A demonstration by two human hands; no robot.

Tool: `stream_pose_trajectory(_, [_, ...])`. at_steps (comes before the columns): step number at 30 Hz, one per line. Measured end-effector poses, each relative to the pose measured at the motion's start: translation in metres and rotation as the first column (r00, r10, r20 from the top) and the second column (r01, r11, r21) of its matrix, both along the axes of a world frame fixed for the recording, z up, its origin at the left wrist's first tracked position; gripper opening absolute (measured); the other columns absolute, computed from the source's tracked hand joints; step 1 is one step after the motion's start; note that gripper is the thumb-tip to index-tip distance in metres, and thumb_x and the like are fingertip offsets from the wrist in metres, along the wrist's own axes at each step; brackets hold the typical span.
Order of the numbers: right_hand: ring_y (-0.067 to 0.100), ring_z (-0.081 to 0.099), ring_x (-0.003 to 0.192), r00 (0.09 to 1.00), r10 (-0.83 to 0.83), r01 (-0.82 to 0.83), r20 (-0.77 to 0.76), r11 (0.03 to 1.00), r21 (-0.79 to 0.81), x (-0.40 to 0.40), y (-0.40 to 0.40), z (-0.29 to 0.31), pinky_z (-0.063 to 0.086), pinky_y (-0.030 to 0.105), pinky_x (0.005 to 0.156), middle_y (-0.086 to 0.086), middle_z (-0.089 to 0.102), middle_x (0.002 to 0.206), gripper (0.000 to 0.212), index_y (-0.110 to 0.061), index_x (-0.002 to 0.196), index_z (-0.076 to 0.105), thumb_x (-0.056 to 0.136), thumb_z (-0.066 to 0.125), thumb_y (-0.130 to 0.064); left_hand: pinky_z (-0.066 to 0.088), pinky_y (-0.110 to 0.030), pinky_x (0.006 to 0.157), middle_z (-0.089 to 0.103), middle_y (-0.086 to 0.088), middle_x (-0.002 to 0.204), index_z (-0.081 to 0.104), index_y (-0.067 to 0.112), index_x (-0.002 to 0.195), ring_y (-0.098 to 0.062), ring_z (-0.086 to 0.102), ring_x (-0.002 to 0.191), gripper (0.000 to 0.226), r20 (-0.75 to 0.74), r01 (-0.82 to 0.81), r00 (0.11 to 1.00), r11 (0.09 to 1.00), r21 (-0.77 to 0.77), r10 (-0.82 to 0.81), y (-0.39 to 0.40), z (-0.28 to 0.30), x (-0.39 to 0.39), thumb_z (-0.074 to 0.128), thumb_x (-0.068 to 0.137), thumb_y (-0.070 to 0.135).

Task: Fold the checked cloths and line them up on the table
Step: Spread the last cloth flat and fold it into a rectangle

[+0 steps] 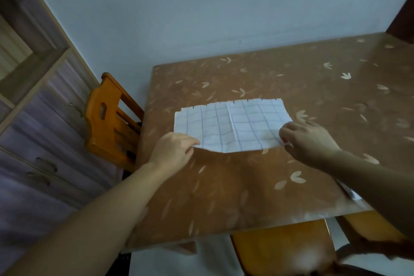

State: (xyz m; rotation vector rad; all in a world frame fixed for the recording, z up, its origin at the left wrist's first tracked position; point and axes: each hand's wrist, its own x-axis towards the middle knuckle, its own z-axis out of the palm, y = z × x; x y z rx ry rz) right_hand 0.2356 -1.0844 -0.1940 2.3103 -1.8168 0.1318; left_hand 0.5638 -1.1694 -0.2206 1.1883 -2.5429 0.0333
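Left hand (173,149) is pinching the near-left corner of the checked cloth (233,124), right hand (308,141) is pinching the near-right corner; the cloth is lying spread on the table (257,186).

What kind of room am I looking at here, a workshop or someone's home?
Most likely a home dining corner. A table with a leaf-print cover stands against a plain wall, an orange wooden chair is pushed up beside it, and a wood-grain cabinet with drawers stands at the left.
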Motion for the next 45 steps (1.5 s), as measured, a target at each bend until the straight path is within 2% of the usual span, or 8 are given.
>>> stream_pose_trajectory(2, [0.015,0.054,0.074,0.994,-0.058,0.073,-0.088,0.982,0.172,0.002,0.009,-0.034,0.028,0.022,0.056,-0.006,0.062,0.091,0.004,-0.024,0.09,0.051,0.091,0.054,-0.022,0.056,-0.036,0.077,0.076,0.002,0.093,0.078,0.017,0.095,-0.02,0.071,0.086,0.023,0.012,0.023,1.0,0.998,0.067,-0.024,0.011,-0.032,-0.003,0.078,0.075,0.004])
stream_pose_trajectory(5, [0.013,0.059,0.081,0.995,-0.072,0.092,-0.076,0.946,0.31,0.004,0.024,-0.079,0.041,0.024,0.063,-0.007,0.061,0.098,0.014,-0.026,0.109,0.05,0.096,0.044,-0.027,0.05,-0.037,0.091,0.074,0.004,0.105,0.076,0.018,0.104,-0.017,0.068,0.099,0.024,0.028,0.004,1.0,0.988,0.157,-0.009,0.027,-0.07,-0.006,0.072,0.083,0.007])
stream_pose_trajectory(10, [0.016,0.06,0.09,0.995,-0.014,0.054,-0.098,0.906,0.421,0.006,0.055,-0.121,0.035,0.027,0.069,-0.007,0.06,0.101,0.015,-0.026,0.103,0.055,0.095,0.043,-0.032,0.049,-0.042,0.09,0.075,-0.001,0.101,0.078,0.018,0.097,-0.023,0.071,0.094,0.033,0.025,0.028,0.999,0.977,0.213,-0.034,0.05,-0.118,0.001,0.08,0.07,-0.001])
stream_pose_trajectory(15, [0.014,0.056,0.079,0.996,-0.083,0.066,0.044,0.952,0.299,0.006,0.066,-0.138,0.042,0.03,0.072,-0.008,0.056,0.086,0.056,-0.027,0.088,0.059,0.084,0.028,-0.073,0.019,-0.04,0.119,0.05,0.007,0.144,0.058,0.032,0.133,-0.014,0.041,0.137,0.055,0.196,-0.05,0.98,0.928,0.369,-0.025,0.059,-0.13,0.005,0.045,0.087,0.06])
stream_pose_trajectory(19, [0.021,0.047,0.12,0.956,-0.249,0.192,0.156,0.931,0.312,0.042,0.052,-0.142,0.035,0.035,0.1,-0.002,0.05,0.13,0.044,-0.026,0.127,0.05,0.095,0.034,-0.052,0.003,-0.038,0.121,0.025,0.01,0.159,0.033,0.039,0.148,-0.011,0.013,0.148,0.062,0.231,-0.109,0.973,0.905,0.411,0.013,0.054,-0.13,-0.014,0.022,0.093,0.066])
stream_pose_trajectory(22, [0.028,0.003,0.149,0.884,-0.427,0.317,0.193,0.848,0.425,0.065,0.045,-0.153,0.006,0.047,0.118,0.004,0.005,0.162,0.067,-0.029,0.152,0.012,0.095,0.028,-0.061,-0.009,-0.045,0.119,-0.003,0.009,0.163,0.009,0.043,0.152,-0.017,-0.011,0.15,0.064,0.333,-0.17,0.943,0.876,0.451,0.011,0.042,-0.136,-0.024,0.02,0.094,0.068])
stream_pose_trajectory(26, [0.029,-0.017,0.147,0.845,-0.498,0.354,0.194,0.793,0.495,0.061,0.043,-0.172,-0.005,0.054,0.118,0.005,-0.014,0.161,0.076,-0.032,0.152,-0.006,0.091,0.017,-0.07,-0.015,-0.049,0.118,-0.018,0.008,0.161,-0.004,0.043,0.152,-0.018,-0.023,0.147,0.074,0.397,-0.169,0.917,0.864,0.475,-0.038,0.032,-0.143,-0.027,0.016,0.089,0.075])
stream_pose_trajectory(45, [0.025,-0.024,0.145,0.819,-0.558,0.433,0.132,0.753,0.497,0.059,0.034,-0.177,-0.011,0.049,0.118,0.002,-0.02,0.16,0.079,-0.037,0.15,-0.017,0.083,0.003,-0.075,-0.016,-0.047,0.117,-0.029,0.006,0.158,-0.021,0.04,0.148,-0.018,-0.031,0.144,0.088,0.363,-0.124,0.931,0.892,0.435,-0.048,0.01,-0.154,-0.021,-0.011,0.071,0.081])
